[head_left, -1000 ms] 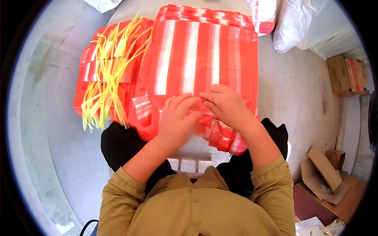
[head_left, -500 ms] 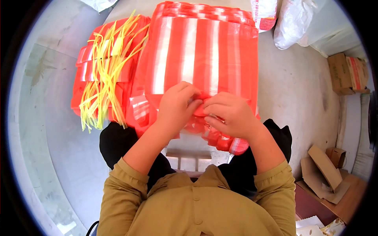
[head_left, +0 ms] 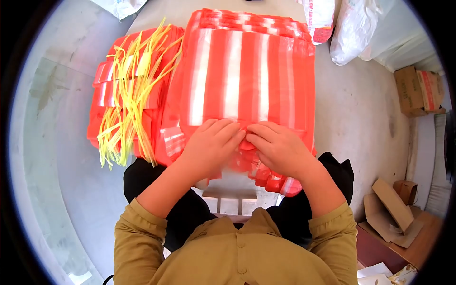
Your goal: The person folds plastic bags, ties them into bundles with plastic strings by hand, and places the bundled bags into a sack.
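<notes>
In front of my body lies a thick stack of red-and-white striped plastic bags (head_left: 247,76), with several layers showing at its far edge. At the middle of the near edge, my left hand (head_left: 211,147) is closed, its fingertips pinching the red plastic. Close beside it, my right hand (head_left: 281,149) pinches the same edge, thumb and fingers together. A small fold of red plastic shows between the two hands. Crumpled bag ends (head_left: 289,185) hang below the right hand. The exact grip under the fingers is partly hidden.
Yellow plastic strips (head_left: 128,99) lie over a smaller pile of red bags (head_left: 97,121) on the left. White bags (head_left: 354,31) stand at the back right. Cardboard boxes (head_left: 411,90) are along the right side, with opened cardboard (head_left: 392,209) nearer.
My left hand has turned flatter and moved slightly left along the edge. The right hand has tilted more palm-down. The whole view has shifted a little, so the stack appears lower.
</notes>
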Motion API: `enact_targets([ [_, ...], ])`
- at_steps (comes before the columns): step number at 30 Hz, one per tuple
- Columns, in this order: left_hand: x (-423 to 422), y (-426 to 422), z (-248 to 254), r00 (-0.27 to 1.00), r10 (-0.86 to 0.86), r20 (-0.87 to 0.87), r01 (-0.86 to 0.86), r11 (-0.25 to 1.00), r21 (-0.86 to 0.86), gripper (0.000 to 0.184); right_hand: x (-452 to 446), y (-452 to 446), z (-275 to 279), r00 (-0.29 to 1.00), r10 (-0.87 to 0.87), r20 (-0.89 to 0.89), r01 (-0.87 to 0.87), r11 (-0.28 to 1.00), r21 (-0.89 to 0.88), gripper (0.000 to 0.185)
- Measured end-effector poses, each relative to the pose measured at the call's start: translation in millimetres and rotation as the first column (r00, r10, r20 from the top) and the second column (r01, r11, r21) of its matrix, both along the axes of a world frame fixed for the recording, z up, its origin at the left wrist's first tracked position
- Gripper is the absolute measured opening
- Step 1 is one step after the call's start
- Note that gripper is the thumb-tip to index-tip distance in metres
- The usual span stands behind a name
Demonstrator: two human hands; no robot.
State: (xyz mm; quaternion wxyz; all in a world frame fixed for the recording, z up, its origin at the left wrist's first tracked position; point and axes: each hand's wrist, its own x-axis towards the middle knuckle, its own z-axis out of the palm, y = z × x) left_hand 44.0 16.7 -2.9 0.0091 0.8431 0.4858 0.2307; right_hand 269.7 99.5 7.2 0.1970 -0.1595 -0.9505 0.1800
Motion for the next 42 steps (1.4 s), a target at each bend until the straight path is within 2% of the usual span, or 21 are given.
enact_targets([
  [3, -4.9, 2.4, -4.9, 1.000, -0.011, 0.011, 0.011, 1.000, -0.014, 0.046, 0.6, 0.1, 1.1, 1.000, -0.002, 0.000, 0.002, 1.000, 0.000, 0.030],
  [9, -8.8, 8.7, -0.2, 0.993, 0.014, 0.113, -0.005, 0.997, -0.082, 0.044, -2.4, -4.7, 4.9, 0.994, -0.106, 0.033, 0.101, 0.987, 0.121, 0.038],
  [12, -16.8, 10.3, 10.2, 0.993, 0.000, 0.121, 0.016, 0.990, -0.139, 0.044, -2.8, -5.2, 10.5, 0.991, -0.115, 0.068, 0.108, 0.989, 0.100, 0.040],
  [15, -26.3, 7.6, 19.9, 0.989, 0.065, 0.132, -0.038, 0.980, -0.195, 0.044, -2.7, -2.9, 16.4, 0.987, -0.137, 0.084, 0.131, 0.989, 0.073, 0.039],
  [21, -48.5, -3.2, 17.3, 0.985, 0.060, 0.161, -0.031, 0.984, -0.177, 0.048, -0.8, -1.1, 27.9, 0.977, -0.191, 0.094, 0.200, 0.975, -0.099, 0.043],
  [24, -62.7, -15.0, 13.2, 0.971, 0.094, 0.218, -0.030, 0.960, -0.280, 0.047, 3.6, -1.7, 38.9, 0.960, -0.162, 0.229, 0.223, 0.936, -0.273, 0.037],
  [27, -65.8, -19.4, 46.5, 0.908, 0.346, 0.237, -0.090, 0.712, -0.697, 0.045, 7.0, 9.9, 58.5, 0.921, 0.000, 0.389, 0.205, 0.851, -0.484, 0.033],
  [30, -70.9, -17.4, 44.1, 0.893, 0.288, 0.345, -0.051, 0.828, -0.558, 0.041, 11.9, 24.9, 46.1, 0.925, -0.011, 0.381, 0.242, 0.789, -0.565, 0.035],
  [31, -69.2, -15.5, 45.2, 0.911, 0.283, 0.301, -0.072, 0.827, -0.558, 0.042, 12.3, 29.0, 42.1, 0.914, -0.006, 0.406, 0.256, 0.786, -0.563, 0.040],
  [34, -67.7, -14.1, 36.1, 0.967, 0.197, 0.165, -0.124, 0.920, -0.371, 0.045, 13.1, 26.5, 53.6, 0.937, -0.021, 0.348, 0.236, 0.772, -0.591, 0.041],
  [37, -70.1, -17.4, 31.5, 0.974, 0.165, 0.156, -0.138, 0.975, -0.174, 0.044, 5.5, 11.8, 72.4, 0.897, -0.068, 0.436, 0.278, 0.855, -0.439, 0.038],
  [40, -74.2, -19.0, 24.0, 0.965, 0.161, 0.209, -0.169, 0.985, 0.023, 0.047, 4.1, -7.2, 59.3, 0.991, -0.104, 0.083, 0.112, 0.988, -0.105, 0.032],
  [42, -80.8, -23.9, 20.9, 0.967, 0.176, 0.186, -0.163, 0.983, -0.086, 0.048, 2.5, -18.2, 61.1, 0.989, -0.116, 0.090, 0.117, 0.993, -0.001, 0.026],
])
